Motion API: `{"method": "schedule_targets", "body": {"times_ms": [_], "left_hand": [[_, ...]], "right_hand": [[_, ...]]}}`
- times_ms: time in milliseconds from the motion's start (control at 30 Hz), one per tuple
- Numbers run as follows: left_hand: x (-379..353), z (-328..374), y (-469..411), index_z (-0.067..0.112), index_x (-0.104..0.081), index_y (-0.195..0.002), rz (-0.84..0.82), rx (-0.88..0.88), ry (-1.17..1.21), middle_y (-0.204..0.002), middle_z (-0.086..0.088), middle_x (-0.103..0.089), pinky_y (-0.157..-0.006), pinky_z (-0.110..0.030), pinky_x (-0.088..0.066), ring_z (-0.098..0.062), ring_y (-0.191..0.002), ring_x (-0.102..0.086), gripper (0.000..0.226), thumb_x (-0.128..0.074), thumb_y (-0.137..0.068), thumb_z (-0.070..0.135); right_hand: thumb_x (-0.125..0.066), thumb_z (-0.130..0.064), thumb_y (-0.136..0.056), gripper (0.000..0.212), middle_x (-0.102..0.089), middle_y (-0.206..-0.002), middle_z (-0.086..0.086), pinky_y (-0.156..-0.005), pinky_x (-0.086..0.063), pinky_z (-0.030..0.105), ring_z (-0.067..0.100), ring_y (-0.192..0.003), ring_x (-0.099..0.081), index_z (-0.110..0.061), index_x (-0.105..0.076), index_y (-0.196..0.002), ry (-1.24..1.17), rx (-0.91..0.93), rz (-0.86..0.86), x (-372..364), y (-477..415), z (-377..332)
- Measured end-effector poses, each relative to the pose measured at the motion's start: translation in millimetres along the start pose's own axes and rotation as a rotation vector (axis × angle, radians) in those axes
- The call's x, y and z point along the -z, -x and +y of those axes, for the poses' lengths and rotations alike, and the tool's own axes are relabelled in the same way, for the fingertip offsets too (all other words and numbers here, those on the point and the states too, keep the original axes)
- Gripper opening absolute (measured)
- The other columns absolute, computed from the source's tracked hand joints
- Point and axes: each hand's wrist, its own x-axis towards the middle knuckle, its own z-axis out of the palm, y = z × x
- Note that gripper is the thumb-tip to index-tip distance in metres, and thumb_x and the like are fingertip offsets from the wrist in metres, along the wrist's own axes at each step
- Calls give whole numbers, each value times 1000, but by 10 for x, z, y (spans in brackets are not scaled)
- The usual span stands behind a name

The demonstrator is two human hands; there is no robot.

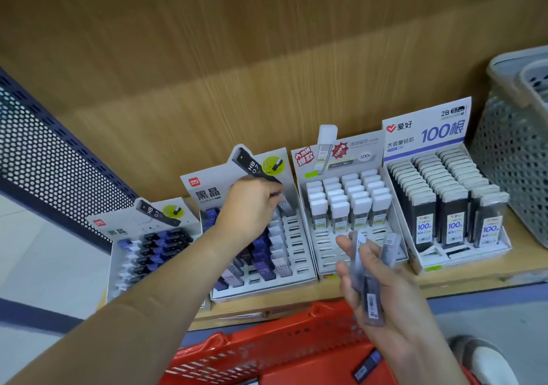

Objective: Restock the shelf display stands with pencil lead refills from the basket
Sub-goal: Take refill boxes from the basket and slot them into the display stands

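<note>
Several white display stands line the wooden shelf. My left hand (249,203) reaches into the back of the second stand (299,278) and pinches a grey lead refill case (285,205) at its top row. My right hand (382,289) hovers in front of the third stand (326,254) and holds a bunch of several clear grey refill cases (370,272). The red basket (267,346) sits below the shelf edge, with one more refill case (366,367) lying in it.
A low stand of dark and blue refills (142,248) sits far left, beside a blue perforated panel (44,159). At the right stands a full stand of 100-lead boxes (444,206), then a grey mesh bin (516,147). A shoe (480,361) shows bottom right.
</note>
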Motion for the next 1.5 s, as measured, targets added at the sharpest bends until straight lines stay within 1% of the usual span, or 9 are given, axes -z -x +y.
{"method": "schedule_targets", "body": {"times_ms": [167,267,567,667,800,867,1100,1300,1500], "left_hand": [[-38,-17,-113,3,-70,-81,-39,-87,-158,-76,-14,-67,-68,-38,-50,-33,-78,-57,9,-64,-86,9],[-120,-14,-146,2,-71,-72,-29,-83,-176,-71,-15,-64,-57,-40,-55,-34,-68,-59,13,-73,-66,-10],[-103,165,-136,15,-74,-90,-29,30,-258,-98,-4,-65,-77,-32,-48,-27,-97,-54,17,-56,-89,13],[43,417,77,15,-74,-88,5,98,11,-89,-3,-66,-75,-31,-47,-21,-86,-58,19,-56,-92,21],[195,831,572,17,-73,-95,-299,358,798,-70,2,-68,-58,-20,-44,-9,-64,-63,20,-57,-94,30],[230,881,745,8,-71,-101,-352,410,977,-66,1,-65,-54,-10,-40,-4,-56,-58,26,-56,-93,28],[373,804,998,8,-72,-90,-250,463,1094,-59,5,-52,-56,-9,-39,1,-57,-51,21,-58,-91,24],[436,719,1111,5,-67,-94,-18,553,1191,-66,-4,-58,-54,-21,-47,-11,-60,-53,12,-59,-90,14],[559,572,1232,12,-73,-102,-55,561,1277,-73,-6,-66,-66,-23,-53,-15,-68,-62,27,-69,-76,19]], "right_hand": [[-52,-16,-92,17,-68,-82,10,-28,-27,14,11,-43,-47,-9,-61,-104,62,8,-26,6,15,28],[-52,-16,-92,14,-60,-77,10,-28,-27,15,12,-45,-45,-11,-61,-102,77,19,-46,29,5,34],[-57,-21,-87,26,-59,-74,7,-34,-35,16,12,-57,-54,-9,-64,-109,-12,-55,-63,-6,-13,68],[-57,-27,-87,26,-57,-70,6,-30,-31,14,9,-49,-48,-13,-64,-108,-19,-113,-84,-28,16,77],[-63,-31,-84,28,-53,-65,9,-29,-24,14,10,-41,-41,-7,-67,-98,179,-139,-138,-59,91,96],[-65,-31,-83,28,-53,-63,11,-30,-21,14,11,-39,-41,-5,-65,-94,276,-140,-163,-66,122,90],[-68,-45,-78,45,-53,-61,13,-31,-20,15,13,-40,-40,-2,-67,-91,557,-203,-259,-88,205,57],[-72,-34,-75,55,-54,-68,9,-34,-25,14,9,-50,-38,2,-62,-116,413,-168,-276,-102,197,122],[-69,-30,-76,19,-50,-54,7,-35,-21,16,8,-42,-32,-12,-66,-79,534,-38,-220,-221,238,222]]}}
